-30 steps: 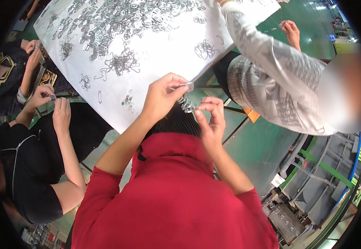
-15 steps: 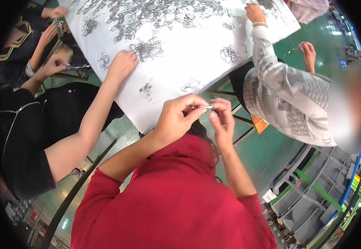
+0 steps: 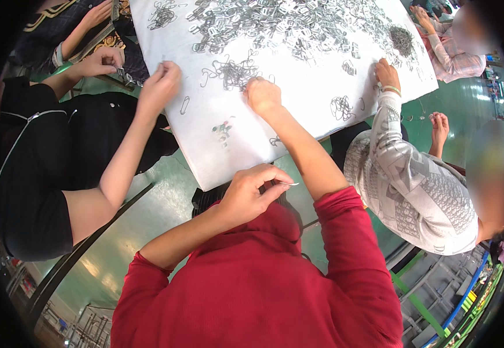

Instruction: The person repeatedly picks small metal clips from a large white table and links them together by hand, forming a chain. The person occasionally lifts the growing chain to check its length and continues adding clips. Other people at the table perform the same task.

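Close to my chest, my left hand pinches a small flat silvery metal piece between thumb and fingers. Its far end sticks out to the right. My right arm reaches forward over the white table. At the right edge of a loose heap of bent wire hooks, my right hand has its fingers drawn together, pointing down. Whatever lies between those fingertips is hidden.
A large spread of flat metal buckles covers the table's far part. Small green and red bits lie nearer me. A co-worker's hand is over the left edge; another person's hand rests at the right. More wire hooks lie there.
My right hand has left the metal piece and stretched forward to the wire heap. My left hand keeps the piece. The co-worker's hand at the left has pulled back toward the table edge.
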